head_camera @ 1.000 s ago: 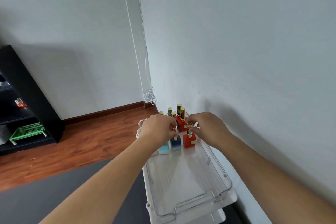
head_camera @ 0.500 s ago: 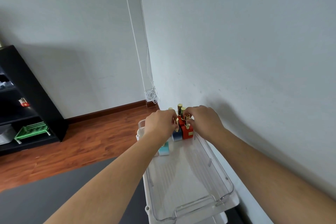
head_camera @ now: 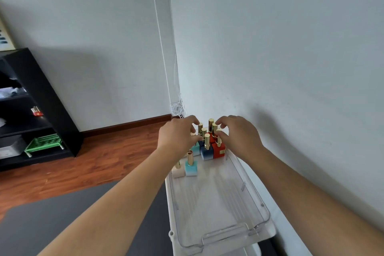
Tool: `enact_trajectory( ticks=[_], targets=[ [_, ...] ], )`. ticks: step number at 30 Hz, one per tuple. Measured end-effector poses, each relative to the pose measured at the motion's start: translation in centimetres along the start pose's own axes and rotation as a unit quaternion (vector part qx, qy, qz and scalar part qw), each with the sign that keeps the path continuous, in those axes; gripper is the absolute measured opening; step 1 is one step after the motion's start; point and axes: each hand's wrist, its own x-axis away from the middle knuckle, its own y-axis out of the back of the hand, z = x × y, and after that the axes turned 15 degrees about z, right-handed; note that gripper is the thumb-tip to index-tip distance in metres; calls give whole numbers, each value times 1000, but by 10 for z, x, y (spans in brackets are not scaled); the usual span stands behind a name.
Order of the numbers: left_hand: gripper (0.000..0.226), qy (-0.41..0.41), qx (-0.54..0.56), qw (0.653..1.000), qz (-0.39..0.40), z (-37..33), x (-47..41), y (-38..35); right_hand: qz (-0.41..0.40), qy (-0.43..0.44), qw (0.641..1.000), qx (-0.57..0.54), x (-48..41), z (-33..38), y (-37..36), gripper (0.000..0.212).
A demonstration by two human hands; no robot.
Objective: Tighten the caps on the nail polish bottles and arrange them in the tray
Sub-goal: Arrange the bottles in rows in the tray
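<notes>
A clear plastic tray (head_camera: 220, 210) lies lengthwise along the wall. At its far end several square nail polish bottles with gold caps stand packed together, with a red bottle (head_camera: 219, 151) and a dark blue bottle (head_camera: 206, 153) in front. A teal bottle (head_camera: 191, 168) and a pale pink bottle (head_camera: 178, 172) stand apart, nearer on the left side. My left hand (head_camera: 176, 136) hovers at the cluster's left and my right hand (head_camera: 239, 136) at its right. Both have curled, parted fingers whose tips sit right at the caps, gripping no bottle.
The tray rests on a white surface (head_camera: 268, 193) against the wall (head_camera: 291, 68). A dark grey mat (head_camera: 62, 218) lies to the left over the wooden floor (head_camera: 93, 164). A black shelf unit (head_camera: 41, 100) with a green basket (head_camera: 44, 143) stands far left.
Both hands pushed the dark blue and red bottles back against the far cluster, then let go of their caps. The teal and pink bottles, hidden before by my left arm, now show.
</notes>
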Motion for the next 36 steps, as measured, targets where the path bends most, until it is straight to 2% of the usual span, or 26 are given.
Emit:
enact_trajectory(
  ticks=[4,9,13,17,22,36],
  targets=[
    [28,16,21,999,-23,24,22,22,28,62,997,-36,-3,28,6,18],
    [35,49,17,998,27,45,44,24,106,108,988,-37,-2,59,-6,18],
    [38,61,9,996,67,54,53,10,144,116,983,-8,2,64,-24,28],
    [29,58,2,995,80,57,55,-1,136,109,984,38,4,63,-38,27],
    [16,58,8,996,62,58,52,-8,120,102,987,43,1,59,-42,21],
    [14,54,-13,998,33,49,28,-17,86,89,989,81,-18,45,-37,22]
  ],
)
